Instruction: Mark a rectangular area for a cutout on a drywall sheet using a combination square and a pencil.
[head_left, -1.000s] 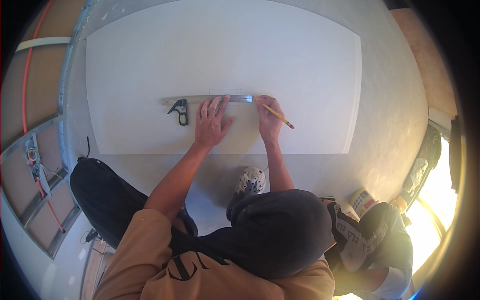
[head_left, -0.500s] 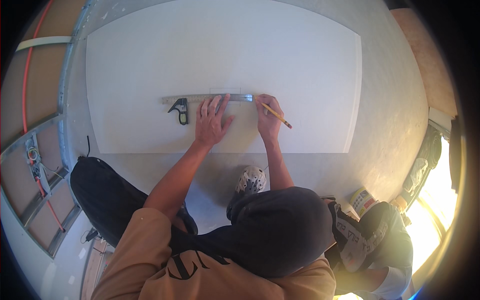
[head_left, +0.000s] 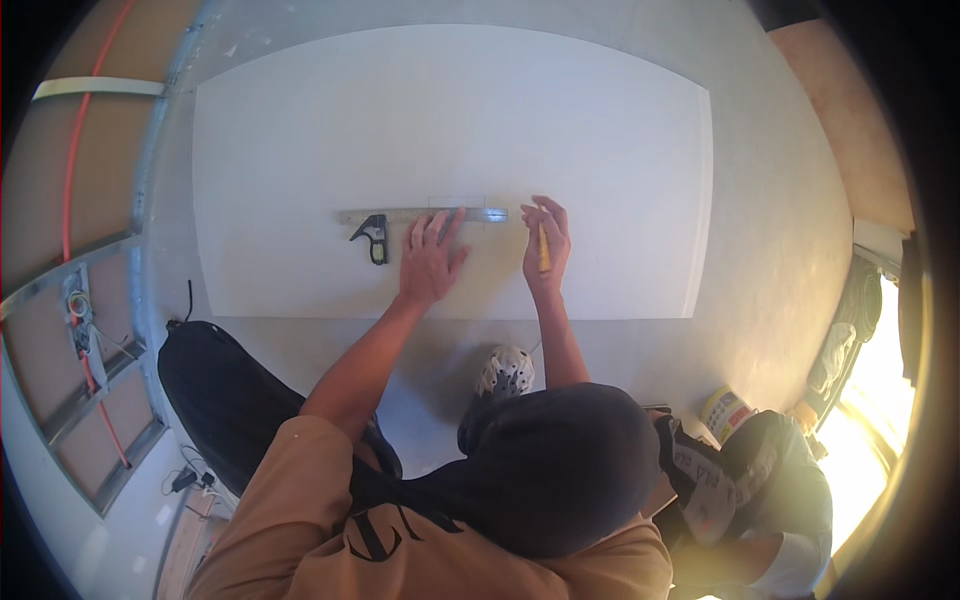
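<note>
A large white board (head_left: 600, 140) lies flat in front of me. On it rests a combination square (head_left: 375, 240), its steel blade running left to right and its dark head hanging from the blade near the left end. My left hand (head_left: 428, 268) lies over the blade, fingers spread, fingertips resting on the metal. Thin pencil lines (head_left: 457, 198) form a box shape just beyond the blade. To the right of the blade's end, my right hand (head_left: 550, 240) is closed around a yellow pencil (head_left: 544, 252), which stands steeply in the fingers. The pencil's tip cannot be made out.
Metal wall framing (head_left: 145, 200) with a red conduit (head_left: 72, 190) stands at the left. A tub (head_left: 724, 412) sits at the lower right, beside another person (head_left: 770, 490) who is crouching. My shoe (head_left: 505, 370) is close to the board's near edge.
My right hand has drawn the pencil away from the blade's end and turned it from slanting to steep. My left hand stays on the blade. The whole view has shifted slightly.
</note>
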